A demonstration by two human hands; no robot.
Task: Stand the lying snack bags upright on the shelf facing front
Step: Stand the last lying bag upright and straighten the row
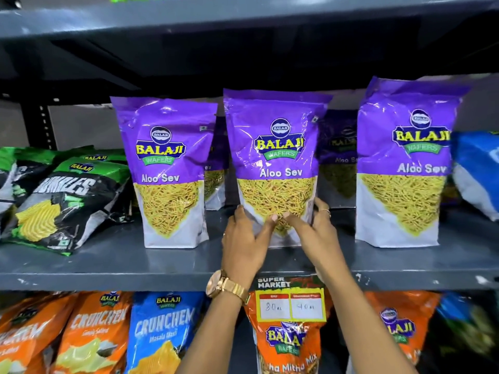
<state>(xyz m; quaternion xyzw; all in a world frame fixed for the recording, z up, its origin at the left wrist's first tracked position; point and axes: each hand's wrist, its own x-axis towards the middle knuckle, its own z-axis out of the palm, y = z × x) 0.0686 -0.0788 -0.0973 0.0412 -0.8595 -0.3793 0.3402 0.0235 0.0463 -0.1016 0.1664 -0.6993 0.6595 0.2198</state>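
Hands, left (244, 238) and right (310, 228), clasp the middle Aloo Sev bag (275, 163) upright on the shelf (108, 263); green bags (67, 201) at nine o'clock likely follow.

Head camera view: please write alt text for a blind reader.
Both hands, left hand and right hand, hold the base of the middle purple Aloo Sev bag, upright on a grey shelf between two matching bags.

I am in a shop.
Grey metal shelf (135, 268) holds rows of snack bags (278, 163), with a supermarket price tag (290, 299).
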